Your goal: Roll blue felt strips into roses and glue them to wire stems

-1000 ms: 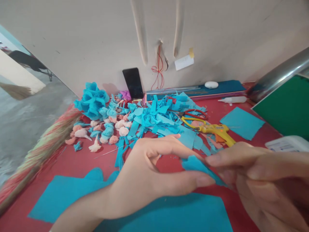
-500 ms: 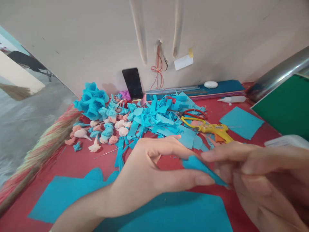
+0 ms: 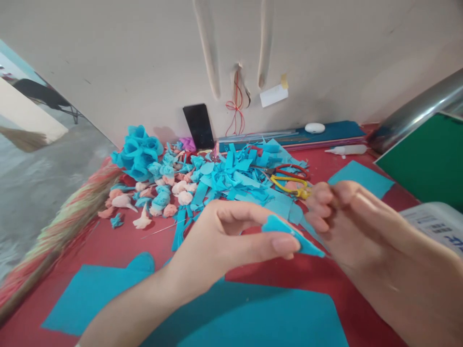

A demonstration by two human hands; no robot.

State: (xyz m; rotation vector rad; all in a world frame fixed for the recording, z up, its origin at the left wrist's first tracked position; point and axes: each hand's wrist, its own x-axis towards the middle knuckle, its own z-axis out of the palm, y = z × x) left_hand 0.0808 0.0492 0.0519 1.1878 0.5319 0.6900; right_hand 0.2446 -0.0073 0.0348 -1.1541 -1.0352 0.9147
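Note:
My left hand (image 3: 231,246) pinches a small piece of blue crepe paper (image 3: 307,242) between thumb and forefinger; its narrow tip points down to the right. A small pale spot shows on the paper near my thumb. My right hand (image 3: 369,236) is just to the right, apart from the paper, palm facing me and fingers loosely bent, with nothing visible in it. Behind its fingers, the yellow glue gun (image 3: 303,193) is mostly hidden. Below my left hand lies a large blue paper sheet (image 3: 253,313) on the red tabletop.
Several blue and pink paper flowers (image 3: 162,195) and a bunch of blue blooms (image 3: 137,152) lie left. Blue paper scraps (image 3: 231,168) and scissors (image 3: 289,183) sit mid-table. A phone (image 3: 198,126) leans on the wall. A glue bottle (image 3: 347,150) and green board (image 3: 427,159) are right.
My right hand has let go of the blue paper and turned palm toward me, moving up. My left hand has shifted slightly left, still pinching the paper.

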